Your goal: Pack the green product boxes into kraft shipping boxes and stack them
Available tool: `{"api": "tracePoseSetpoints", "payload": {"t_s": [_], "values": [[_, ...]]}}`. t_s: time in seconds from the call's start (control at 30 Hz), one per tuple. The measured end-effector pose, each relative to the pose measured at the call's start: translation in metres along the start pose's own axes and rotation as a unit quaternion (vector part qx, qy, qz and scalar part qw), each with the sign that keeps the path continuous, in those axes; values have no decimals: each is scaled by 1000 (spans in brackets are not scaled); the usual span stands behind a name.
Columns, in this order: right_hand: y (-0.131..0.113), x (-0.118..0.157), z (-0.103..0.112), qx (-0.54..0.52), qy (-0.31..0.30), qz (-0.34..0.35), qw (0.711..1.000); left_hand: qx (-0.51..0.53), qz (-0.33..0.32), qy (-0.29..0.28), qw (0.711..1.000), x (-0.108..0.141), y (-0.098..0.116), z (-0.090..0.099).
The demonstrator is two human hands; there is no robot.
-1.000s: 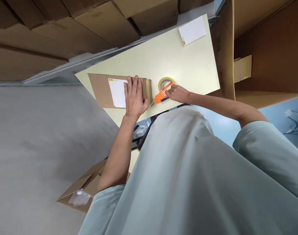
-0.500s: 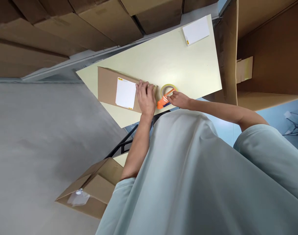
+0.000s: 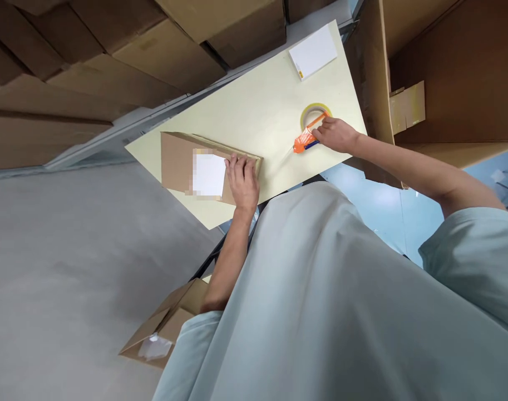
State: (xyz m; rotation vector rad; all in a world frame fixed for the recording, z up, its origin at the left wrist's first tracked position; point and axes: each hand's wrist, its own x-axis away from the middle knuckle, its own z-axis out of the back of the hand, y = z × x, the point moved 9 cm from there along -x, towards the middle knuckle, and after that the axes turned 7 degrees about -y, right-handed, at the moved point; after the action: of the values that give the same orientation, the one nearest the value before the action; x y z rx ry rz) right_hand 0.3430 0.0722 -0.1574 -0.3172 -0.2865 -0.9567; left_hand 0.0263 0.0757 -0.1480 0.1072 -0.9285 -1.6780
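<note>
A long brown cardboard box (image 3: 176,167) with a white label (image 3: 210,174) on its upper face lies on the pale yellow tabletop (image 3: 254,111). My left hand (image 3: 243,184) rests on the box's right end, fingers spread flat and reaching towards its far edge. To the right, my right hand (image 3: 337,133) is closed around an orange tape dispenser (image 3: 306,140) with a yellowish tape roll (image 3: 306,111) on it. From the dispenser's tip a faint clear strip of tape (image 3: 285,157) runs towards the box's right end.
A white flat box or pad (image 3: 313,53) lies at the table's far right corner. Stacked cartons (image 3: 162,55) stand behind the table, and a large open carton (image 3: 445,55) stands at the right. A smaller open carton (image 3: 166,323) with clear plastic inside sits at lower left.
My right hand has drawn the tape dispenser right and away from the box, and a strip of tape now shows between them. My left hand stays on the box. The view has shifted slightly.
</note>
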Motion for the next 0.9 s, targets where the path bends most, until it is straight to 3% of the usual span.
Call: {"api": "tracePoseSetpoints", "payload": {"t_s": [0.13,0.23,0.33,0.5,0.67,0.9], "values": [[-3,-43,14,57,38,3,998,-19,-12,-5,1000,4,2,-1],[-12,-74,13,92,24,10,995,-13,-25,-19,999,8,0,-5],[-13,-92,8,92,1,13,996,11,-57,2,998,9,-1,-6],[-16,-105,6,46,-6,6,999,14,-129,72,989,17,4,-7],[-51,-109,14,4,-21,17,1000,3,-113,92,989,26,11,-20],[-98,-119,23,-79,-37,-50,995,-10,-123,157,980,23,21,-26]]}}
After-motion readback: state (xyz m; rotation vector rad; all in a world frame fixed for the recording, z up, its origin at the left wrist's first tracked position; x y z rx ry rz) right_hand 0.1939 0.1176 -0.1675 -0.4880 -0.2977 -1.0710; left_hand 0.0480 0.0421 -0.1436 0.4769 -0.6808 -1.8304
